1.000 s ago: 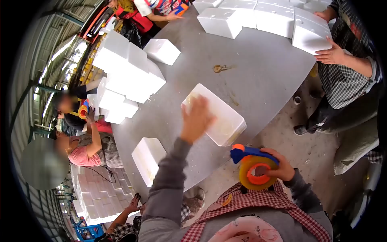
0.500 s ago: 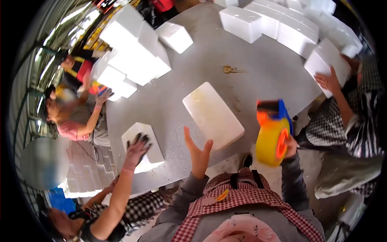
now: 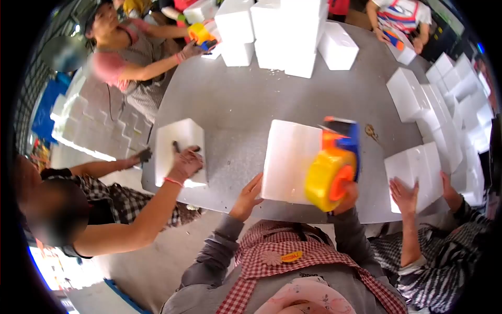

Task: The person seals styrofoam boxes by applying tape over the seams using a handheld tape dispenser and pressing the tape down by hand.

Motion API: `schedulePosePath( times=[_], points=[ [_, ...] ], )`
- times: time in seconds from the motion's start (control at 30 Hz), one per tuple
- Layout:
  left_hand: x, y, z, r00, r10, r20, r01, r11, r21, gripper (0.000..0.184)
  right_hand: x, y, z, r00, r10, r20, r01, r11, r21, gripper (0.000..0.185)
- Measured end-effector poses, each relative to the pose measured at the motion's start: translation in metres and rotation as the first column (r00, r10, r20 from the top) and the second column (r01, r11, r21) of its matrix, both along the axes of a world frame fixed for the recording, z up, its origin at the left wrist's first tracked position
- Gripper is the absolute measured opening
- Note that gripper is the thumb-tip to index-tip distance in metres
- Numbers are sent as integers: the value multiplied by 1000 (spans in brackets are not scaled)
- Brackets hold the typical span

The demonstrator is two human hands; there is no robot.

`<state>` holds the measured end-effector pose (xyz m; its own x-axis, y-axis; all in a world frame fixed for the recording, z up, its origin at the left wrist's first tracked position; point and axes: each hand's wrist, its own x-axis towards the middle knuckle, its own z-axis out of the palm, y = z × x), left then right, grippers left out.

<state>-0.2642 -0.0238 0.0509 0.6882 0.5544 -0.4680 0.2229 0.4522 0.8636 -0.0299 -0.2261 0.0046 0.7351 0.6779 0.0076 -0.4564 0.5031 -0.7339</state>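
A white foam box (image 3: 291, 157) lies near the front edge of the grey table (image 3: 240, 120). My left hand (image 3: 248, 198) is at the box's lower left side, fingers stretched and not wrapped round anything; the fingertips are beside the box wall. In my right hand (image 3: 346, 198) is a tape dispenser (image 3: 332, 172) with a yellow roll, an orange hub and a blue frame. The dispenser is over the right part of the box and hides that side. Whether it touches the box I cannot tell.
At the left a co-worker's gloved hand (image 3: 185, 166) rests on another white box (image 3: 180, 136). A co-worker at the right holds a white box (image 3: 415, 170). Stacked boxes (image 3: 300, 31) stand at the far edge, more at the right. Another co-worker holds a dispenser (image 3: 201, 36).
The view has turned to the left. My left hand has come to the box's left side, and the dispenser in my right hand has moved over the box, which now sits squarer to me.
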Motion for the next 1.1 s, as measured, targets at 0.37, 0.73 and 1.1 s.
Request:
schedulePosePath(
  times=[0.37,0.73,1.1],
  points=[
    [-6,-13,29,888,-12,-460,458,116,881,60,-43,120,41,945,181,-272,-200,979,-43,49],
    [-91,241,-12,878,174,-445,366,354,861,67,-69,227,21,850,488,-197,-451,869,205,41],
    [241,55,-40,958,-150,242,92,968,234,54,4,-52,7,813,-530,-242,573,802,170,46]
  ],
)
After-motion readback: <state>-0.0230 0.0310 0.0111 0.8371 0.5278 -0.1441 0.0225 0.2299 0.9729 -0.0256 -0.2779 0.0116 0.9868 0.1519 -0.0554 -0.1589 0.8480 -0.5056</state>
